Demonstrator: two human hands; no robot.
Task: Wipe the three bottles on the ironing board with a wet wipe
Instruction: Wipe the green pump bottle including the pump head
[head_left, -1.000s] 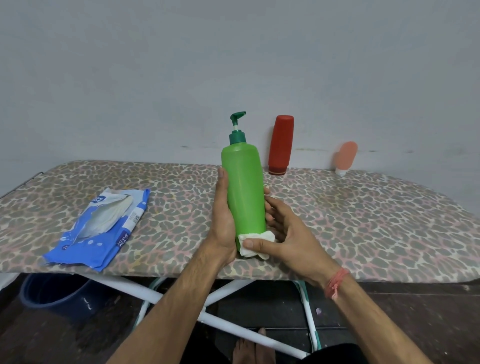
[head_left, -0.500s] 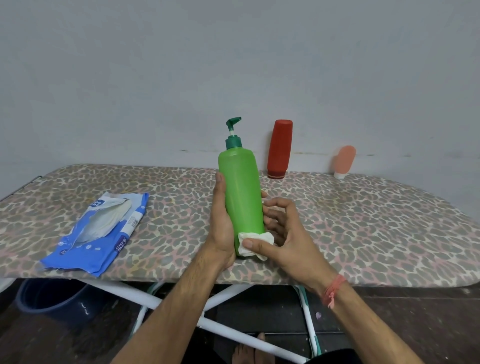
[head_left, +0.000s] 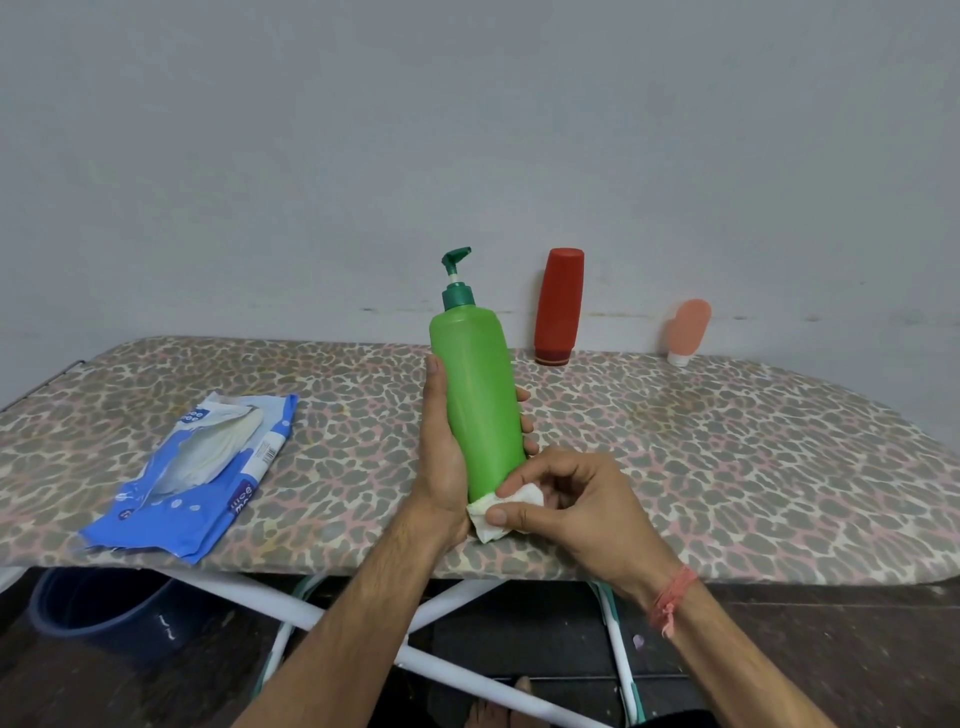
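At far left below the ironing board (head_left: 727, 457), a dark blue bucket (head_left: 104, 613) stands on the floor. On the board's left part lies a blue wet-wipe pack (head_left: 202, 473), flat, its top flap open and white wipes showing inside.

Near the middle of the board, your left hand (head_left: 441, 467) grips the green pump bottle (head_left: 478, 400) around its lower half: the thumb runs up the bottle's left side and the fingertips (head_left: 524, 395) show at its right edge. The bottle is close to upright, leaning slightly left at the top, with its dark green pump head pointing up and to the right. Its base is hidden behind the wipe and your hands, so you cannot tell whether it rests on the board.

Just right of the bottle's base, your right hand (head_left: 582, 504) pinches a folded white wet wipe (head_left: 501, 512) between thumb and fingers. The wipe touches the bottom end of the green bottle. A red thread band (head_left: 672, 597) circles your right wrist.

Further right, at the board's far edge by the wall, a red bottle (head_left: 558, 306) stands cap down. Well to its right, a small peach tube (head_left: 688, 330) also stands on its white cap, tilted against the wall. Both are well apart from your hands.

Below the board, its white crossed legs (head_left: 457, 675) show.
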